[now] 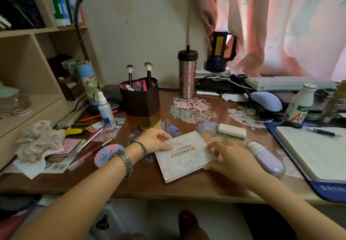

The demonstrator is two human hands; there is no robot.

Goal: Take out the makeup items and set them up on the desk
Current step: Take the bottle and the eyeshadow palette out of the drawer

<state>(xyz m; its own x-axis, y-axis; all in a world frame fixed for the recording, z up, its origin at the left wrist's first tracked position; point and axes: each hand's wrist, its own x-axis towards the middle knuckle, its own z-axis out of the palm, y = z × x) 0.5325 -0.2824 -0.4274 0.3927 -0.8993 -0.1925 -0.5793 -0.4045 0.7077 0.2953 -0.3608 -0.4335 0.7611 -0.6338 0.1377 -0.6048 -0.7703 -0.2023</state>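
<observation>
A white eyeshadow palette (184, 157) lies flat on the wooden desk (142, 185), near its front edge. My left hand (155, 139) holds the palette's upper left corner, thumb on its lid. My right hand (230, 158) grips its right edge with curled fingers. Behind them stands a brown makeup bag (140, 101) with two brushes (148, 73) sticking up. A gold round compact (151, 124) sits just beyond my left hand. A pink and blue powder puff (107, 154) lies left of my wrist. A lilac tube-shaped case (265, 158) and a small white case (231, 130) lie to the right.
A steel tumbler (187, 74) stands behind the palette. A spray bottle (105, 109), pens and a scrunchie (39, 138) crowd the left side. An open notebook (316, 150), a drink bottle (299, 104), a mouse (265, 101) and a keyboard (288, 83) fill the right.
</observation>
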